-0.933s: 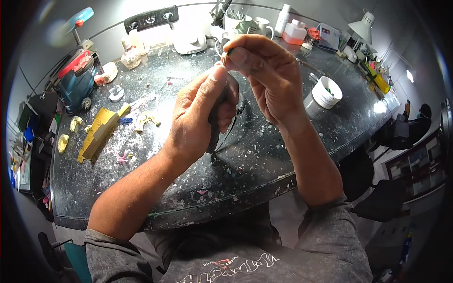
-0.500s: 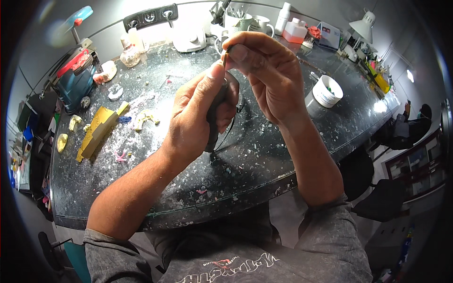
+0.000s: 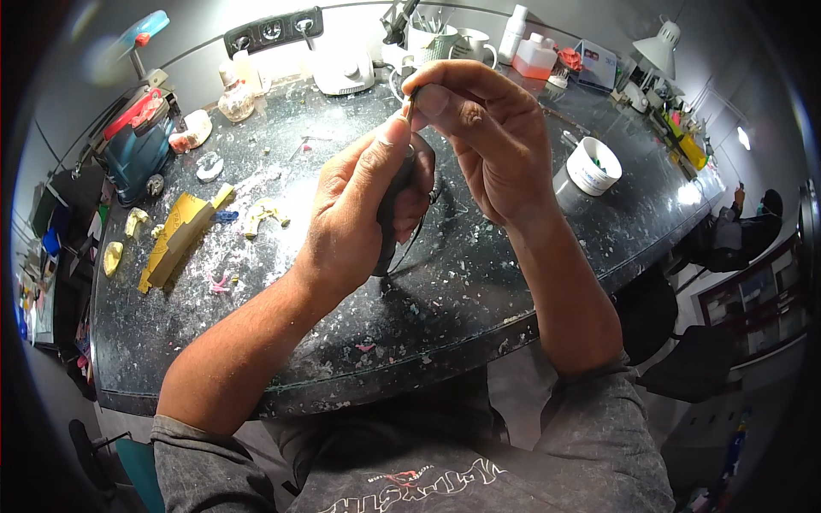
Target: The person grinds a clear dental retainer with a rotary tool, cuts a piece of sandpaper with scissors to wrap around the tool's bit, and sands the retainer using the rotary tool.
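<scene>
My left hand [image 3: 345, 197] is wrapped round a dark rotary handpiece [image 3: 388, 231], its upper end tilted away from me. A black cord [image 3: 414, 237] hangs beside it. At the upper end of the handpiece, my right hand [image 3: 505, 150] pinches a thin metal bur [image 3: 411, 109] between thumb and forefinger. The bur's shank lies against my left thumb tip; its head is mostly hidden by the right fingers. Whether the shank sits inside the handpiece I cannot tell.
Left on the dusty black table [image 3: 466, 282] are a yellow box [image 3: 181, 244], yellow pieces [image 3: 261, 218] and a dental cast [image 3: 191, 130]. Right stands a white cup [image 3: 592, 166]. At the back are mugs [image 3: 432, 41], a pink-liquid bottle [image 3: 534, 56] and a lamp [image 3: 660, 47].
Both hands keep nearly the same place. The right fingertips and the bur have shifted very slightly, and the cord beside the handpiece has moved a little.
</scene>
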### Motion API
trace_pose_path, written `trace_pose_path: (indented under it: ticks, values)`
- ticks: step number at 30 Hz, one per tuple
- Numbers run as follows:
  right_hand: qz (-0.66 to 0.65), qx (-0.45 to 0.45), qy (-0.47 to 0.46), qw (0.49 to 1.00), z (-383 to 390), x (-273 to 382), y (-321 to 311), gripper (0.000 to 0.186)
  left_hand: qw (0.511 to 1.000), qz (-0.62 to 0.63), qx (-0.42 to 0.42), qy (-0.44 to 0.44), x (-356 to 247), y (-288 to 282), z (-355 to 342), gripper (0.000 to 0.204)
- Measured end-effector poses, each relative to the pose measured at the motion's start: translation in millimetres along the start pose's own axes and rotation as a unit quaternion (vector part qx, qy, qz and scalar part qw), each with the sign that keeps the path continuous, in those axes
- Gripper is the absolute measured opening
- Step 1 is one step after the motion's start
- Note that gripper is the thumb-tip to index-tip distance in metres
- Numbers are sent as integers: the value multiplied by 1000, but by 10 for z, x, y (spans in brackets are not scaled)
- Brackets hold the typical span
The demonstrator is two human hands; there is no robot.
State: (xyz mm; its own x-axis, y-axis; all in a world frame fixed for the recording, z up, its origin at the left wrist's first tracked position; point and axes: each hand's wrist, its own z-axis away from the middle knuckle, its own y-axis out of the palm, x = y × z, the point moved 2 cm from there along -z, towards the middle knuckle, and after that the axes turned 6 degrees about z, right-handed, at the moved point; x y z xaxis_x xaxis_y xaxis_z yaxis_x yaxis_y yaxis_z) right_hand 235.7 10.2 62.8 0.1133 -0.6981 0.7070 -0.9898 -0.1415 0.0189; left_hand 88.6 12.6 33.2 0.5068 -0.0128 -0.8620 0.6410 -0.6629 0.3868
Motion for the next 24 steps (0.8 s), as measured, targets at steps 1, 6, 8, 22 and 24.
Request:
trace_pose_path:
  ticks: [1, 6, 8, 22, 24]
  values:
    - [-1, 0, 0, 1000, -1, 2, 3, 17, 1000, 1, 2, 2, 0, -5, 1, 46]
    - [3, 6, 9, 1000, -5, 10, -7, 17, 1000, 10, 18, 15, 7, -21, -21, 46]
    - [3, 3, 8, 1000, 1, 10, -6, 17, 1000, -1, 15, 10, -3, -17, -20, 46]
    - [178, 29, -20, 983, -15, -8, -60, 17, 999, 33, -6, 22, 11, -51, -22, 47]
    - [200, 6, -61, 978, -5, -39, -81, 16, 999, 33, -6, 19, 5, -45, -21, 47]
